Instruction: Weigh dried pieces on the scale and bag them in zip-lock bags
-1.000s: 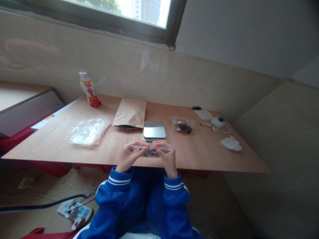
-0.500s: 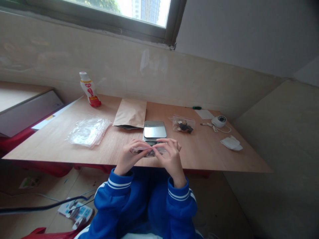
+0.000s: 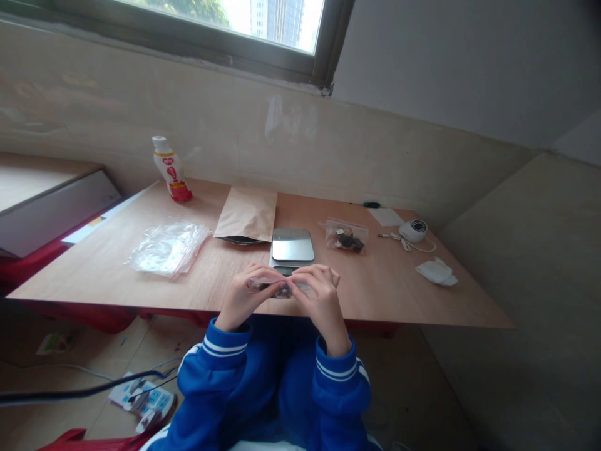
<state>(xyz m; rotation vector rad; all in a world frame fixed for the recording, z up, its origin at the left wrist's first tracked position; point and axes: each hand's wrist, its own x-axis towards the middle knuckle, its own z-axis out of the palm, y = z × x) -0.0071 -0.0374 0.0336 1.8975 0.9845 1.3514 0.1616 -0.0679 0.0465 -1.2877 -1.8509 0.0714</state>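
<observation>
Beige plastered wall (image 3: 263,138) ran behind a wooden surface (image 3: 84,272) with red beneath its front edge, and a window (image 3: 225,25) above it looked out on a tower block. Toward the left of the surface, a white drink bottle (image 3: 171,170) with a red base stood upright near the wall, and nearer the front lay a flat stack of clear plastic bags (image 3: 168,249). On the floor below that side sat a power strip (image 3: 141,401) with a dark cable running past it. Next came a kraft paper envelope (image 3: 246,214), lying just beside a silver digital scale (image 3: 291,245). Directly in front of the scale, the person's left hand (image 3: 244,297) and right hand (image 3: 322,305), in blue striped sleeves (image 3: 211,369), held a small clear zip bag (image 3: 282,288) of dark pieces above the surface near its front edge. Both grips were clamped along the bag's edge, the two hands close together and partly hiding it. Farther right lay a second zip bag (image 3: 346,238) of dark lumps, then a white card (image 3: 385,217), a round white device (image 3: 413,230) with a trailing cable, and a crumpled white cloth (image 3: 436,272) near the right edge.
</observation>
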